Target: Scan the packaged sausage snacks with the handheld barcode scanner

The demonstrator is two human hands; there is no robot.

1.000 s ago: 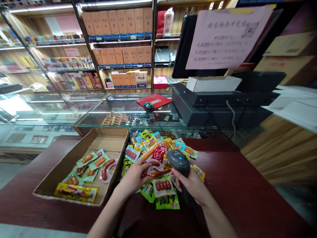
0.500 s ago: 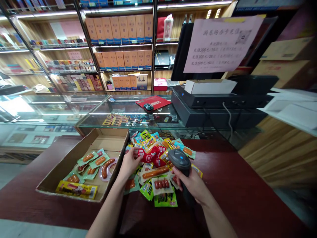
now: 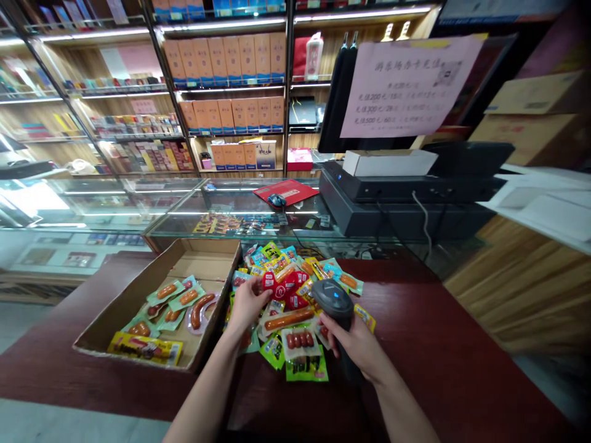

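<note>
My left hand (image 3: pixel 250 303) pinches the left edge of a red snack packet (image 3: pixel 287 288) with a round white mark on it. Wrapped round the handle of a black barcode scanner (image 3: pixel 333 298) is my right hand (image 3: pixel 353 343); a blue light glows on the scanner's top. Between and beyond the hands spreads a heap of wrapped sausages and small snack packets. A long sausage packet (image 3: pixel 289 319), a packet of short sausages (image 3: pixel 302 341) and a green packet (image 3: pixel 307 368) lie at its near side.
Left of the heap stands an open cardboard box (image 3: pixel 133 362) with several wrapped sausages and a yellow packet (image 3: pixel 145 348) inside. Behind is a glass display counter (image 3: pixel 184 215) with a mouse (image 3: pixel 277 200) on a red mat. A monitor (image 3: pixel 330 117) stands at the back right.
My left hand has shifted slightly right with the red packet, whose left end now shows more clearly. The scanner stays almost where it was in my right hand. The view has moved a little.
</note>
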